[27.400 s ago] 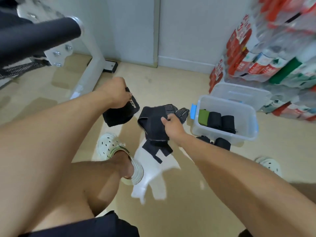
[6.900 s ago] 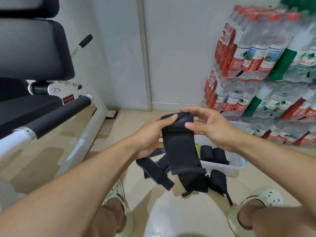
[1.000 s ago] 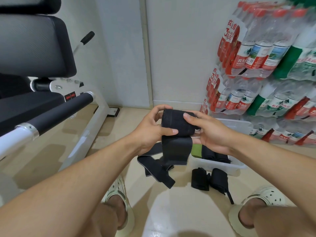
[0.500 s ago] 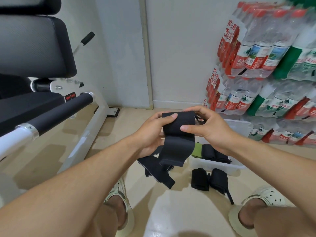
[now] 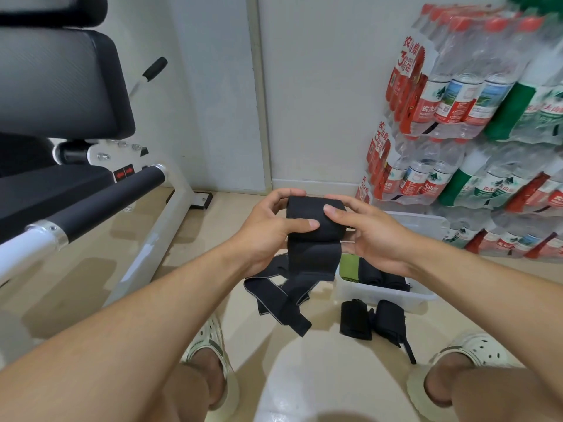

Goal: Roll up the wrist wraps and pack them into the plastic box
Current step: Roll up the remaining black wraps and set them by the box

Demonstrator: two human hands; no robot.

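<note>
Both hands hold a black wrist wrap (image 5: 310,236) in the air above the floor. Its upper part is wound into a thick roll, and a short flat tail hangs below. My left hand (image 5: 268,229) grips the roll's left end, thumb across the front. My right hand (image 5: 368,236) grips the right end, fingers on top. The clear plastic box (image 5: 380,292) sits on the floor behind, holding a green roll (image 5: 348,268) and black rolls (image 5: 380,275). Two rolled black wraps (image 5: 371,321) lie in front of the box. Unrolled black wraps (image 5: 280,300) lie on the floor under my hands.
A white-framed exercise bench (image 5: 91,190) with black pads fills the left side. Stacked packs of bottled water (image 5: 469,123) stand against the wall on the right, just behind the box. My feet in white clogs (image 5: 210,348) rest on the beige floor.
The roll has grown thicker and the hanging tail is shorter than half a second ago. My hands have shifted their grip around the roll.
</note>
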